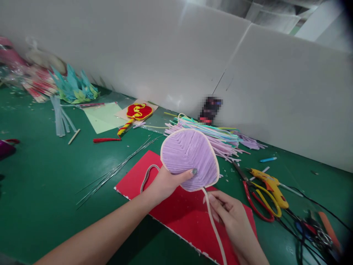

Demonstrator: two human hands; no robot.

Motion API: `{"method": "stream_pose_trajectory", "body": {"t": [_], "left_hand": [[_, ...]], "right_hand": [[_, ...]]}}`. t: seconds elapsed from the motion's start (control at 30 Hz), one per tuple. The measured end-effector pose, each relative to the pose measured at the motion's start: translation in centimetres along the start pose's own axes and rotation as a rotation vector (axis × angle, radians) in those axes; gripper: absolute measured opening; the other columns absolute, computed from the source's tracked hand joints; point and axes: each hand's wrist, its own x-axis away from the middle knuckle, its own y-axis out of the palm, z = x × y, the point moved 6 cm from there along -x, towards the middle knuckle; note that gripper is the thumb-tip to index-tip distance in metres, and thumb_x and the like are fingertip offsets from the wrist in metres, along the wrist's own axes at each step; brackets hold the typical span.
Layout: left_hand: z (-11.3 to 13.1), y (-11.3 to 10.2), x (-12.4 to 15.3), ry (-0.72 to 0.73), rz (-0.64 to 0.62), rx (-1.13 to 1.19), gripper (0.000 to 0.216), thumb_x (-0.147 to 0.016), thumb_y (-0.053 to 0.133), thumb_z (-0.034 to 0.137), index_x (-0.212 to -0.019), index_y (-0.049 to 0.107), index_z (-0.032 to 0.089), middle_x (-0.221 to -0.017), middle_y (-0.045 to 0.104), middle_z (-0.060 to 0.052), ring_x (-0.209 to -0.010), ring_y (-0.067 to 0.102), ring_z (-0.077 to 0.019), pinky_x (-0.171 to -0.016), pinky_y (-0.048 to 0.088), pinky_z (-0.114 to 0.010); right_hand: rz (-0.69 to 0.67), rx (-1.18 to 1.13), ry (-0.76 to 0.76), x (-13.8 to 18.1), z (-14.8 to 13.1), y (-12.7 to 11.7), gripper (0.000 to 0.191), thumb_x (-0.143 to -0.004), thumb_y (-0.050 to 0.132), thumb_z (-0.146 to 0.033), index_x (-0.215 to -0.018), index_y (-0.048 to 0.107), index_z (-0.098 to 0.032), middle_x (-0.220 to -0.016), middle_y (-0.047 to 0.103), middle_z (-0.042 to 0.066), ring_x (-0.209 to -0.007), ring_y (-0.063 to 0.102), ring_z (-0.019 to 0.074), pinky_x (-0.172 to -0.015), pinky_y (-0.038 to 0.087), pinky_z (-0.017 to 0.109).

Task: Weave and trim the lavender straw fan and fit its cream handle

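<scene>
My left hand point(168, 182) grips a round, fan-shaped panel point(190, 154) of lilac pipe cleaners with a cream edging, its thumb lying across the front. From the panel's lower right edge a cream pipe cleaner point(213, 224) hangs down. The fingers of my right hand point(227, 209) are pinched on that strand just below the edge. Both hands are above a red board point(184, 217), where a loop of grey-beige pipe cleaner point(146, 176) lies left of the panel.
Scissors point(259, 198) and a yellow glue gun point(271, 186) lie right, beside corded tools point(314, 230). Behind the panel are bundled pipe cleaners point(220, 140). Thin wires point(118, 169), a red-and-yellow fan point(139, 111), clear sticks point(59, 117) and a teal paper ornament point(73, 86) are left.
</scene>
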Motion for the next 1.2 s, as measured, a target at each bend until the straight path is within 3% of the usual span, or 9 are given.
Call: {"method": "stream_pose_trajectory", "body": {"t": [0.2,0.37,0.63,0.8,0.9,1.0,1.1,1.2], "left_hand": [[-0.3,0.0,0.1,-0.005,-0.056,-0.041,0.063,-0.067,0.070,0.033,-0.125,0.047,0.025,-0.121,0.059,-0.005,-0.111,0.053,-0.0237,-0.098,0.040,-0.041],[-0.6,-0.1,0.0,-0.015,-0.011,0.047,0.060,-0.069,0.069,0.033,-0.124,0.049,0.023,-0.120,0.059,-0.006,-0.111,0.053,-0.0232,-0.098,0.040,-0.039],[-1.0,-0.2,0.0,-0.069,0.061,0.208,0.061,-0.065,0.072,0.027,-0.122,0.052,0.021,-0.117,0.061,-0.008,-0.108,0.055,-0.0237,-0.096,0.041,-0.038],[-0.6,-0.7,0.0,-0.045,0.153,0.169,0.062,-0.061,0.074,0.025,-0.119,0.054,0.020,-0.111,0.065,-0.007,-0.103,0.059,-0.0239,-0.092,0.044,-0.038],[-0.5,-1.4,0.0,-0.003,0.270,0.178,0.060,-0.064,0.073,0.026,-0.120,0.054,0.021,-0.114,0.063,-0.006,-0.104,0.058,-0.0235,-0.093,0.045,-0.038],[-0.6,-1.9,-0.1,0.039,0.320,0.242,0.057,-0.067,0.070,0.027,-0.121,0.052,0.023,-0.121,0.059,-0.006,-0.108,0.056,-0.0230,-0.095,0.043,-0.038],[-1.0,-1.9,-0.2,0.023,0.302,0.286,0.057,-0.067,0.070,0.026,-0.121,0.053,0.022,-0.120,0.059,-0.006,-0.107,0.056,-0.0228,-0.095,0.044,-0.039],[-1.0,-1.9,-0.3,0.021,0.282,0.288,0.056,-0.067,0.070,0.025,-0.120,0.054,0.022,-0.118,0.061,-0.006,-0.106,0.057,-0.0222,-0.094,0.044,-0.038]], "right_hand": [[-0.181,-0.405,0.248,0.1,1.4,1.4,0.029,-0.075,0.063,-0.043,-0.072,0.060,-0.013,-0.040,0.028,-0.010,-0.038,0.015,0.0021,-0.039,0.009,0.019],[-0.120,-0.429,0.244,0.0,1.2,1.3,0.029,-0.073,0.065,-0.043,-0.073,0.060,-0.014,-0.040,0.027,-0.011,-0.037,0.014,0.0014,-0.038,0.008,0.018],[-0.062,-0.182,0.108,-0.3,0.7,0.7,0.032,-0.079,0.057,-0.045,-0.083,0.062,-0.014,-0.044,0.035,-0.008,-0.040,0.024,0.0036,-0.039,0.016,0.018],[-0.017,0.080,-0.067,-0.3,-0.9,0.4,0.029,-0.081,0.052,-0.043,-0.086,0.063,-0.016,-0.053,0.051,-0.003,-0.051,0.047,0.0096,-0.049,0.038,0.019],[0.184,0.228,-0.136,-0.2,-1.4,-0.3,0.026,-0.079,0.055,-0.041,-0.092,0.062,-0.020,-0.069,0.062,0.001,-0.060,0.055,0.0130,-0.055,0.044,0.020],[0.423,0.422,-0.276,0.5,-2.2,-1.1,0.017,-0.079,0.056,-0.036,-0.084,0.063,-0.022,-0.071,0.064,0.001,-0.062,0.058,0.0135,-0.056,0.045,0.019],[0.482,0.539,-0.466,1.1,-3.0,-0.9,0.014,-0.083,0.051,-0.030,-0.079,0.062,-0.021,-0.074,0.065,0.001,-0.069,0.061,0.0136,-0.066,0.046,0.020],[0.451,0.549,-0.466,1.1,-2.9,-0.8,0.016,-0.084,0.049,-0.029,-0.079,0.062,-0.021,-0.074,0.067,0.001,-0.068,0.062,0.0132,-0.064,0.046,0.018]]}}
